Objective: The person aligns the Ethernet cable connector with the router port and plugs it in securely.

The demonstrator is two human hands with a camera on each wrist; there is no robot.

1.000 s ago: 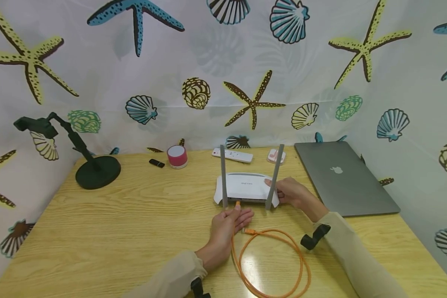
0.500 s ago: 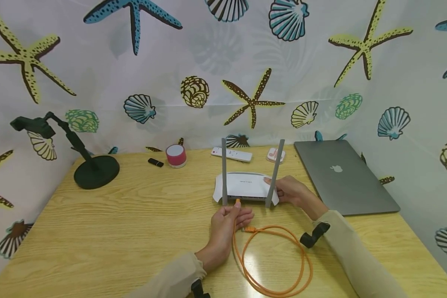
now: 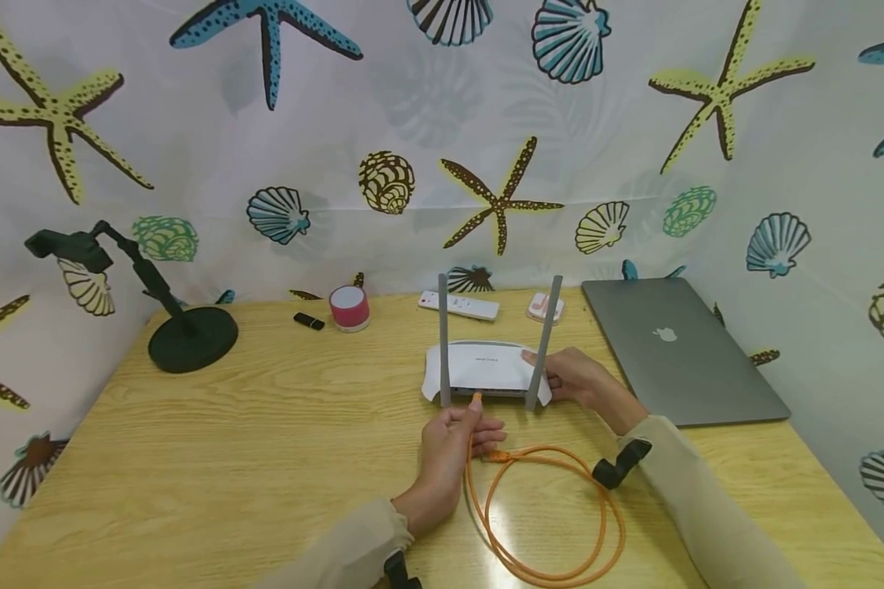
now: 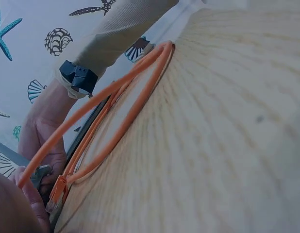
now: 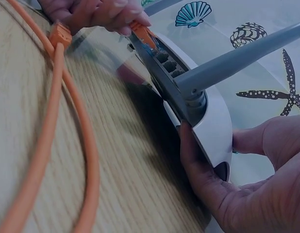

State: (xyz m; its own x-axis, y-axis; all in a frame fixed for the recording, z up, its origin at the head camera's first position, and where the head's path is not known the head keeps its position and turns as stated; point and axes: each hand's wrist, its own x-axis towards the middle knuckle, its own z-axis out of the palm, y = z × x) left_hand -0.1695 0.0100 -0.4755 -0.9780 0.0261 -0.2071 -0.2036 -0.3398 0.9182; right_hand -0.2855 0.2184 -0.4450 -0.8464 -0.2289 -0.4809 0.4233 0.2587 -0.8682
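Note:
A white router [image 3: 489,368] with two grey antennas stands mid-table, its row of ports facing the near side. My right hand [image 3: 578,380] grips its right end, thumb on top and fingers below. Near the ports, my left hand [image 3: 445,458] pinches the plug [image 5: 145,35] of an orange network cable [image 3: 550,577] between thumb and finger. That plug is at a port in the right wrist view; how deep it sits I cannot tell. The cable's other plug [image 5: 61,36] lies loose on the table by the left hand, beside the coiled cable.
A closed grey laptop [image 3: 678,352] lies to the right. Behind the router are a white remote [image 3: 460,306] and a small white-and-pink item [image 3: 543,307]. Further left stand a pink-and-white cylinder [image 3: 349,308], a small black stick [image 3: 309,321] and a dark desk lamp [image 3: 193,339].
My left hand has shifted slightly right along the router's ports with the plug, and the cable coil has slid right with it. The right hand keeps its grip on the router.

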